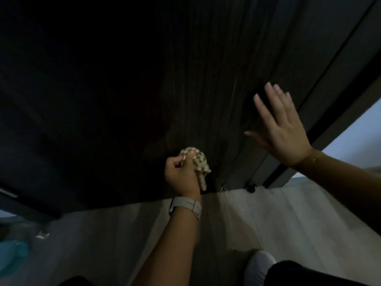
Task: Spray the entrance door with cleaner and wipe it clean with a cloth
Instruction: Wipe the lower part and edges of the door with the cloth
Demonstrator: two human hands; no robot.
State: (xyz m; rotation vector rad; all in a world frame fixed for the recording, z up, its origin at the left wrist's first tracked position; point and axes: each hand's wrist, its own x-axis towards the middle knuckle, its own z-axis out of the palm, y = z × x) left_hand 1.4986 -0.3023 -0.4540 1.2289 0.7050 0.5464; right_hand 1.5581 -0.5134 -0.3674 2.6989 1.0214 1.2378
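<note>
So the door (123, 89) is filling most of what I'm seeing, dark wood-grain panel, really dim, with its bottom edge sitting just above the pale floor (288, 213). The cloth (196, 159) is bunched into a ball low on the door, close to that bottom edge, checkered beige and dark pattern, with a tail of it hanging down past the wrist side. The left hand (182, 176) is gripping it, fingers curled tight round the wad and pushing it against the panel. There's a light-coloured watch (185, 207) strapped on that wrist, no writing on it that I can read.

The right hand (282, 129) is spread wide, fingers straight and holding nothing, palm facing the door near its right edge. Can't tell for sure if it's actually touching the surface or just hovering next to it. A thin bracelet (314, 159) is showing on that wrist.

Right of the door the grey frame (334, 83) is running diagonally up, with a dark gap between it and the panel, and a bright wall (356, 137) beyond. A small dark thing (250, 187) is sitting at the door's bottom corner by the frame, too blurry to say what. A few wet-looking drops are glinting on the floor just left of it.

Down at the bottom right a white shoe (260, 263) is planted on the floor. Far left there's a teal blurry object (12, 252) and a little pale scrap (42, 235) lying near it, both well away from the hands. No labels or text readable anywhere
</note>
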